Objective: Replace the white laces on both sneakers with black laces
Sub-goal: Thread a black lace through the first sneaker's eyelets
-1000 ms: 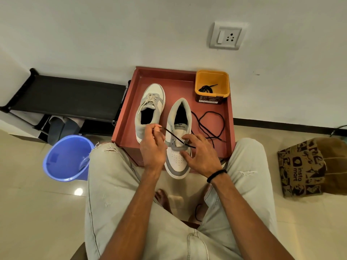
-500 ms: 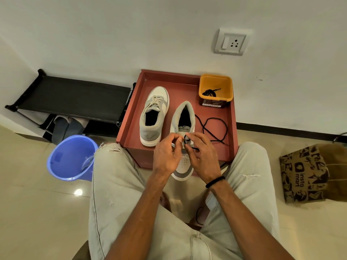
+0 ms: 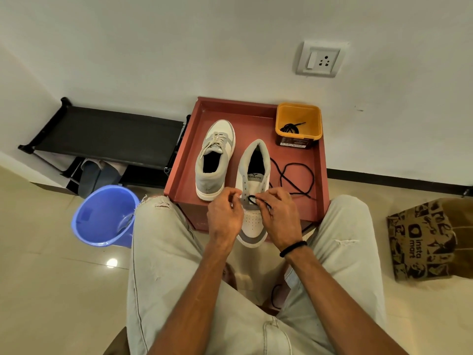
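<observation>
Sneakers are the matter here, and the nearer sneaker [image 3: 253, 201] lies at the 6 o'clock edge of the red tray [image 3: 184, 175], toe overhanging toward the person. Its white lace is gone, and a black lace [image 3: 298, 179] is seen entering only the lowest eyelets, so lacing on this shoe is judged barely begun. The left hand [image 3: 225, 213] is held at the shoe's 9 o'clock side with fingertips curled together in a pinching grip; whether the lace end is actually held there cannot be told. The right hand [image 3: 279, 216] is set at the 3 o'clock side, thumb and forefinger pinched on the black lace just above the toe box. The lace's slack is trailed in loops across the tray toward 2 o'clock. Farther off, at 11 o'clock, the second sneaker [image 3: 215, 160] is left untouched, its white lace [image 3: 215, 143] still threaded. At the tray's 1 o'clock corner an orange tub [image 3: 298, 116] is seen holding another black lace [image 3: 290, 128]. Roughly a quarter of the job is judged done.
</observation>
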Demonstrator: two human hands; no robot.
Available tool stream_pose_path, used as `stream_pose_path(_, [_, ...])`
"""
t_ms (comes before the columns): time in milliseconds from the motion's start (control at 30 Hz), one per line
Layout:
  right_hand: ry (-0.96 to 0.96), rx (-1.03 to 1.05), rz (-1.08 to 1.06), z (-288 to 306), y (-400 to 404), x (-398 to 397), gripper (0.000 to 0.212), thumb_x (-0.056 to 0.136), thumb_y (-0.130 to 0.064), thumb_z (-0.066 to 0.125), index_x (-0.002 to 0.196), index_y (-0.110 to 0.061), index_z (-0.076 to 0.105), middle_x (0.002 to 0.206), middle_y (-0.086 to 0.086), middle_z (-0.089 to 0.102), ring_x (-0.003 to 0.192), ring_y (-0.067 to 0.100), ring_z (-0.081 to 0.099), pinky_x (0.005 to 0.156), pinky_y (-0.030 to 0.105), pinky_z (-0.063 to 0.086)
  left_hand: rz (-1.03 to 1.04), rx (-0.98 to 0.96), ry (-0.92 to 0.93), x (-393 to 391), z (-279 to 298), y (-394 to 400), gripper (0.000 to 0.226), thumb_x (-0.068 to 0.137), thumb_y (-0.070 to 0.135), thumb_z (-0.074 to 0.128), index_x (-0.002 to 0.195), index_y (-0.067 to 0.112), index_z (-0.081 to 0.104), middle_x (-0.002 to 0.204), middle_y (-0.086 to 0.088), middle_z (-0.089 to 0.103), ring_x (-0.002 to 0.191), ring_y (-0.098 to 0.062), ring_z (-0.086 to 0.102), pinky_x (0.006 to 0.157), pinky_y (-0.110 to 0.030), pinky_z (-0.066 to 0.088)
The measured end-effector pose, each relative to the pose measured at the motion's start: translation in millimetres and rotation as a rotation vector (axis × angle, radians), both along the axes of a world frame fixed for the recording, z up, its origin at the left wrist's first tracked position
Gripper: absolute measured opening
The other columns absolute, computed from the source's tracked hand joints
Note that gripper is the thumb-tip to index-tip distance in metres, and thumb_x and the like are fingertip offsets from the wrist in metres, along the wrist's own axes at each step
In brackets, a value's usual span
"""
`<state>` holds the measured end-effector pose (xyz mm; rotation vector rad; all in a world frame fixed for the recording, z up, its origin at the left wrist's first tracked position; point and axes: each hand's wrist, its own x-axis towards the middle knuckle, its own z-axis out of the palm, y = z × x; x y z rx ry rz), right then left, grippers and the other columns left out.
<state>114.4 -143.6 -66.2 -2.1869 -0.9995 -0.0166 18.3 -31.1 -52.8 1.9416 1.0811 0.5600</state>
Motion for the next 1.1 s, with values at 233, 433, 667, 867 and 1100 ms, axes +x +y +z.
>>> stream_pose_path(233, [0.113,-0.078,-0.022,0,16,-3,0.017,0.097,-0.018,0.063,0.107,-0.013,0.076,0.107,0.001,0.048,0.097,0.017,0.054,0.079,0.034,0.055,-0.036,-0.039,0.089,-5,-3,-1,0.012,0.096,0.020,0.069,0.105,0.022,0.078,0.095,0.010,0.077,0.087,-0.011,0.072,0.086,-0.041,0.061])
stream_pose_path(433, [0.127,-0.227,-0.070,11,30,-6,0.015,0.095,-0.014,0.060,0.097,-0.011,0.074,0.105,0.005,0.050,0.089,0.024,0.058,0.074,0.038,0.056,-0.040,-0.050,0.121,-6,1,-2,0.015,0.094,0.020,0.072,0.106,0.025,0.079,0.098,0.010,0.078,0.091,-0.012,0.072,0.087,-0.040,0.060])
stream_pose_path(667, [0.272,-0.257,0.027,0,35,13,0.026,0.091,-0.010,0.063,0.075,-0.028,0.072,0.093,0.010,0.060,0.087,0.017,0.055,0.077,0.023,0.043,-0.035,-0.077,0.108,-5,1,-1,0.019,0.093,0.018,0.075,0.110,0.022,0.081,0.104,0.005,0.079,0.095,-0.014,0.074,0.092,-0.041,0.060])
stream_pose_path(867, [0.181,-0.418,0.030,10,48,14,0.009,0.087,-0.014,0.069,0.079,-0.012,0.070,0.096,0.015,0.054,0.085,0.029,0.054,0.073,0.038,0.054,-0.015,-0.106,0.090,-4,2,-2,0.018,0.092,0.018,0.076,0.109,0.020,0.081,0.103,0.003,0.080,0.095,-0.015,0.074,0.093,-0.038,0.059])
stream_pose_path(1100, [0.509,-0.260,0.163,17,37,29,0.023,0.091,0.003,0.063,0.071,-0.003,0.070,0.069,0.007,0.064,0.060,0.006,0.052,0.059,0.017,0.045,0.009,-0.143,0.050,-5,3,0,0.018,0.089,0.012,0.078,0.106,0.018,0.082,0.100,0.002,0.080,0.091,-0.013,0.075,0.093,-0.035,0.060])
